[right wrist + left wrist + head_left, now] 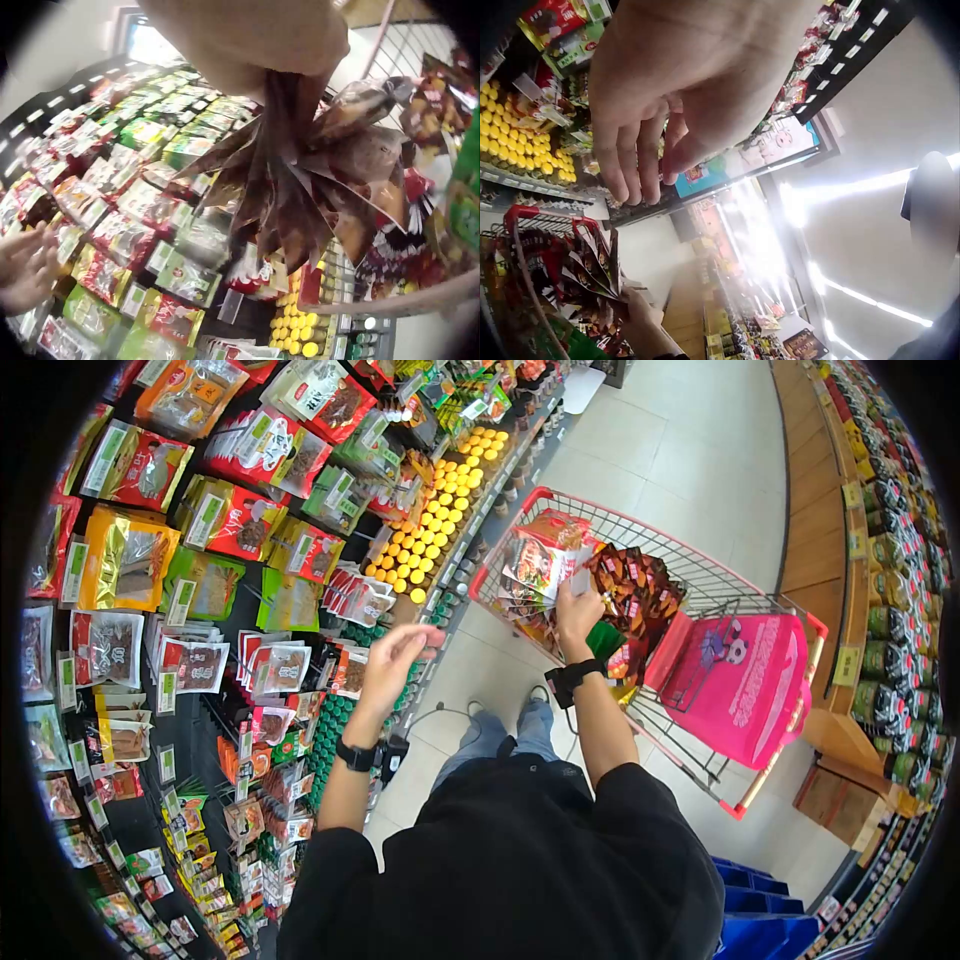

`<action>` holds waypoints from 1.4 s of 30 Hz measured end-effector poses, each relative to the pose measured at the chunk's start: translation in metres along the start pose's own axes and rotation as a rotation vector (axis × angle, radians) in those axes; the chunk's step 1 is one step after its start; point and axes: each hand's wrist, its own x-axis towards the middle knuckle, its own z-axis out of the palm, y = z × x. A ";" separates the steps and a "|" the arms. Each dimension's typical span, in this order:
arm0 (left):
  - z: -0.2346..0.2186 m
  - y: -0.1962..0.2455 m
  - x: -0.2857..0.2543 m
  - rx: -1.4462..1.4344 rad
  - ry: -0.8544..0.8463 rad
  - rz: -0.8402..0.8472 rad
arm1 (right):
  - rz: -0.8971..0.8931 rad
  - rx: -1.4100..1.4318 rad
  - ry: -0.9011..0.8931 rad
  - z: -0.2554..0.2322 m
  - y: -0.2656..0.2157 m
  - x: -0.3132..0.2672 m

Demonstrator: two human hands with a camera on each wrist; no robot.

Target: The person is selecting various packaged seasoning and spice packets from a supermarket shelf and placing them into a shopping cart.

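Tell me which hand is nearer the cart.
Your right. The right hand is over the cart, gripping packets; the left hand is outside it, by the yellow-capped jars.

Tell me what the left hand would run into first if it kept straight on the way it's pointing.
Probably the red rim of the shopping cart, judging by the left hand's line; its height is unclear, so it might pass above.

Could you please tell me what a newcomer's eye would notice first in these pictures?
Probably the bright pink panel at the handle end of the shopping cart. Next might come the yellow caps massed beside it, then the fanned packets that the right hand grips.
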 end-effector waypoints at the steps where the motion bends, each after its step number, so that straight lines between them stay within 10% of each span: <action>1: -0.004 -0.004 -0.005 -0.010 0.026 -0.037 | 0.024 -0.039 0.013 0.013 0.007 0.000; 15: -0.049 -0.020 -0.043 -0.104 0.419 -0.143 | 0.074 -0.312 -0.093 0.110 0.043 -0.003; 27: -0.069 -0.005 -0.060 -0.134 0.457 -0.112 | 0.074 -0.284 -0.534 0.138 0.114 0.017; 31: -0.094 0.000 -0.090 -0.114 0.535 -0.088 | 0.165 -0.228 -0.571 0.095 0.077 0.019; 39: -0.150 0.023 -0.166 -0.003 0.720 -0.013 | -0.522 0.060 -0.277 0.038 0.013 0.007; 42: -0.185 0.042 -0.200 0.004 0.800 0.109 | -0.403 0.505 -0.754 0.007 -0.113 -0.057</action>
